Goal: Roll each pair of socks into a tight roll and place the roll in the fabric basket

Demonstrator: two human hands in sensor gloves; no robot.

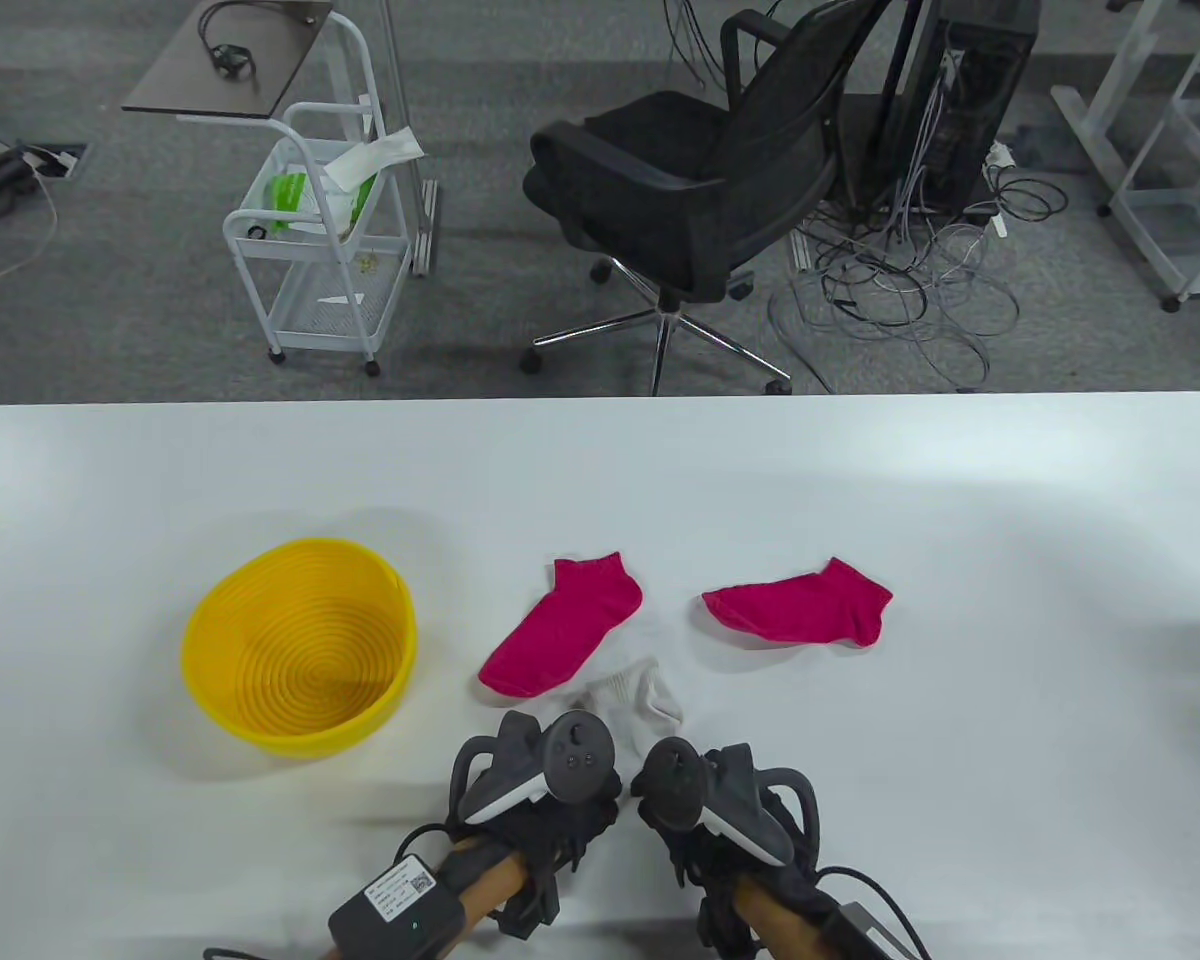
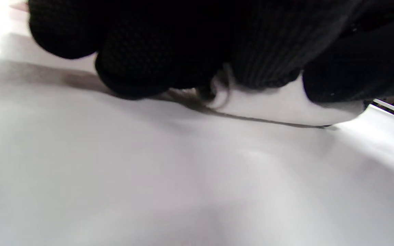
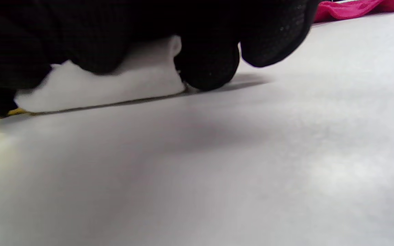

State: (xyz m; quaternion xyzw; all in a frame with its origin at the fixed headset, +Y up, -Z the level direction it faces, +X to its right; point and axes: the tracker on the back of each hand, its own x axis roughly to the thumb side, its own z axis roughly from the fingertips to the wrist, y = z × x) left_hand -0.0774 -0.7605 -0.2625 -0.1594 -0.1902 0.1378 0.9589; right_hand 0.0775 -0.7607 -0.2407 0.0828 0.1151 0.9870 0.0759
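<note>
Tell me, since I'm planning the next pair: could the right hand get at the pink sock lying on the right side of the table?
Probably yes. That pink sock lies flat with bare table between it and the right hand. But the hand's fingers are curled on the white sock, so it must let go first.

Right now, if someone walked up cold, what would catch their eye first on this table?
Probably the yellow basket, sitting empty on the white table toward its left. Next, the two pink socks, lying flat and apart near the middle. Closest to the near edge, the left hand and right hand work side by side on a white sock.
</note>
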